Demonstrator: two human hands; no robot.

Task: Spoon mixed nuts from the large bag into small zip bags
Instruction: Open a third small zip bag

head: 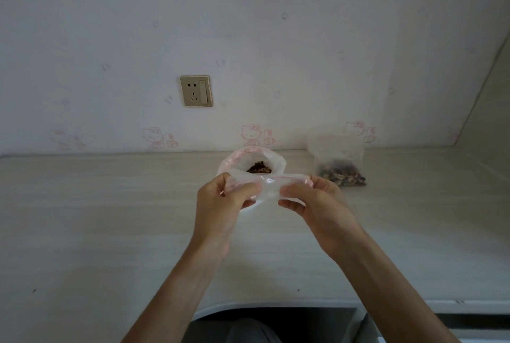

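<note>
I hold a small clear zip bag [269,186] with a red zip strip above the table. My left hand [220,204] pinches its left end and my right hand [317,204] pinches its right end. Directly behind it stands the large open bag [271,160] with its rim rolled down and dark mixed nuts [259,169] showing inside. Another small zip bag [340,166] holding nuts stands to the right near the wall. No spoon is in view.
The pale wood-grain table [110,218] runs to a papered wall with a gold socket plate [196,91]. The table's front edge curves inward near my body. A side wall closes the far right.
</note>
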